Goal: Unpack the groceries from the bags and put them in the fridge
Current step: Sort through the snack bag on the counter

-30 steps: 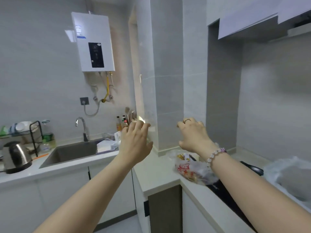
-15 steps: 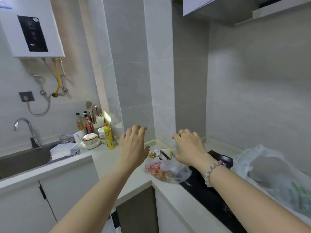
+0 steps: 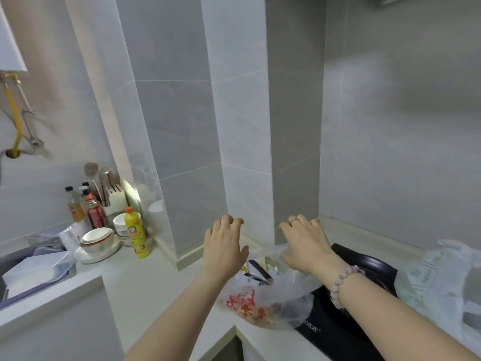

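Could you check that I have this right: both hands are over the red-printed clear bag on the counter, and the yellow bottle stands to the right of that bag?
Not quite: the head view shows the yellow bottle standing to the left of the red-printed clear bag, beside the stacked bowls. The left hand and right hand are indeed over that bag on the counter.

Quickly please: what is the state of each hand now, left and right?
Left hand: open, fingers loosely curled, holding nothing.
Right hand: over the clear plastic bag; cannot tell if it grips it.
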Action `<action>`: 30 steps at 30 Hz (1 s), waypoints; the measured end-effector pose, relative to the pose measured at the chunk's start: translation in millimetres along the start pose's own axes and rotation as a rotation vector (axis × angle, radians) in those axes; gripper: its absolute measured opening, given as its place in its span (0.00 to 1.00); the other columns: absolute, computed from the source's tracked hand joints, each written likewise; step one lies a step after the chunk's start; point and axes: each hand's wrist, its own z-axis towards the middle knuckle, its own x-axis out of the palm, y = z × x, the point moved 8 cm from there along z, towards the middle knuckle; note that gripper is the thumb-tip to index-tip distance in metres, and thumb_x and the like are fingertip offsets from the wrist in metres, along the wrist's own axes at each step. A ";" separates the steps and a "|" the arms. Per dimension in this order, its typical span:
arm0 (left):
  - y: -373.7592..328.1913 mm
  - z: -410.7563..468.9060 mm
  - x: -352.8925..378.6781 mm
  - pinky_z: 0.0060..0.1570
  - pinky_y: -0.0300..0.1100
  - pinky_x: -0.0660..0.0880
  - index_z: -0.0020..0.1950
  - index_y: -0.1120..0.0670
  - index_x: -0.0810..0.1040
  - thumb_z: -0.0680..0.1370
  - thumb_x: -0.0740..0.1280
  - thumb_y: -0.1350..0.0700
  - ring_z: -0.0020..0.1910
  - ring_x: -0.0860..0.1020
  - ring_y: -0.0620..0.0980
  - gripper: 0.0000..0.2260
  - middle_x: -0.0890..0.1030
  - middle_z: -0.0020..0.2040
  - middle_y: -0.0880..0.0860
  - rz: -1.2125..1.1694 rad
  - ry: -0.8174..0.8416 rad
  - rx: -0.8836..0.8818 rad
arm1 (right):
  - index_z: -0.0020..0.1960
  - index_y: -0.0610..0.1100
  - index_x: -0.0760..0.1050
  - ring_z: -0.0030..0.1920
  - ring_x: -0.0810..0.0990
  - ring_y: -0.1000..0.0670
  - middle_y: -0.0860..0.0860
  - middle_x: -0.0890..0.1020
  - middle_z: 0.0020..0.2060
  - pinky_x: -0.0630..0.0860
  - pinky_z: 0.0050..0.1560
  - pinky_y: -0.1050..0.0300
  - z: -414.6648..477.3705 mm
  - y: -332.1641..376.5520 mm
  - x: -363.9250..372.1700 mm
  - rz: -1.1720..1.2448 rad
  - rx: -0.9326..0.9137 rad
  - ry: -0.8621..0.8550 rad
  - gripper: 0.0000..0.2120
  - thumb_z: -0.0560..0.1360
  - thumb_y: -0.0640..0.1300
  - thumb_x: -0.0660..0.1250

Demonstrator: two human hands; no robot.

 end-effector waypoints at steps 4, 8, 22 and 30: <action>4.4 21.7 40.5 0.47 0.41 0.69 0.60 0.50 0.72 0.68 0.71 0.46 0.51 0.74 0.50 0.22 0.72 0.56 0.48 -0.046 0.018 0.104 | 0.62 0.44 0.69 0.62 0.68 0.47 0.47 0.72 0.60 0.64 0.62 0.52 36.4 8.1 40.5 -0.031 0.025 0.105 0.18 0.75 0.49 0.64; -16.3 8.4 119.8 0.30 0.35 0.63 0.44 0.47 0.69 0.52 0.76 0.48 0.33 0.73 0.46 0.26 0.74 0.40 0.45 -0.139 0.177 0.276 | 0.63 0.42 0.69 0.63 0.68 0.46 0.46 0.72 0.61 0.64 0.62 0.54 57.5 10.1 85.1 -0.046 0.034 0.222 0.18 0.75 0.47 0.64; 37.1 1.3 252.8 0.58 0.42 0.68 0.65 0.53 0.66 0.71 0.70 0.45 0.63 0.69 0.51 0.27 0.70 0.63 0.50 -0.219 0.718 -0.003 | 0.67 0.39 0.67 0.66 0.66 0.45 0.43 0.70 0.64 0.70 0.61 0.53 68.3 21.2 195.4 0.018 0.071 0.559 0.22 0.75 0.42 0.66; 24.6 14.1 273.0 0.57 0.32 0.63 0.71 0.54 0.64 0.78 0.62 0.60 0.63 0.69 0.46 0.21 0.70 0.65 0.48 -0.223 0.817 0.063 | 0.67 0.39 0.70 0.67 0.68 0.43 0.42 0.72 0.66 0.65 0.67 0.50 95.2 38.7 223.0 -0.009 -0.064 0.655 0.18 0.78 0.41 0.62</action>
